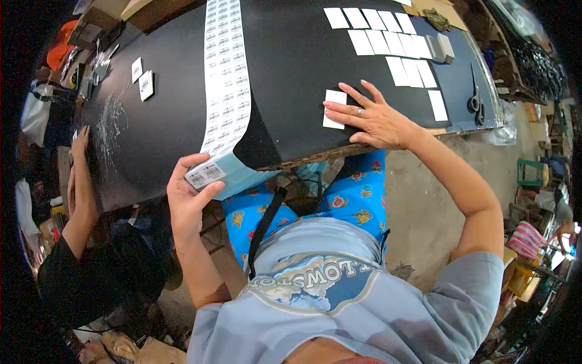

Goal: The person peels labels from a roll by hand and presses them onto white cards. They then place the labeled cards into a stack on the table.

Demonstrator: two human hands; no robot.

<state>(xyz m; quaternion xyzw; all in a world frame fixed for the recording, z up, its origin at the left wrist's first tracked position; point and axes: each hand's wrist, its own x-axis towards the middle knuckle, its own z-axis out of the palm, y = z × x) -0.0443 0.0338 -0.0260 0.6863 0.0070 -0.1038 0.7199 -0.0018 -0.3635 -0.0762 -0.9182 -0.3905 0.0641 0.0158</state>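
Note:
A long strip of printed labels (227, 73) runs down the black table and bends over its front edge. My left hand (191, 188) grips the strip's lower end, thumb and fingers on either side where its bluish backing shows. To the right, my right hand (379, 118) lies with fingers spread on a white card (334, 109) near the table edge. The card is flat and partly covered by the fingers. Rows of white cards (385, 42) lie beyond my right hand, and a single card (438, 105) lies to its right.
Black scissors (476, 104) lie at the table's (163, 67) right end, near a grey stack of cards (441, 48). Two small card piles (146, 85) sit at left. A co-worker's arm (83, 188) reaches onto the left edge. Cardboard boxes (97, 24) stand at the back left.

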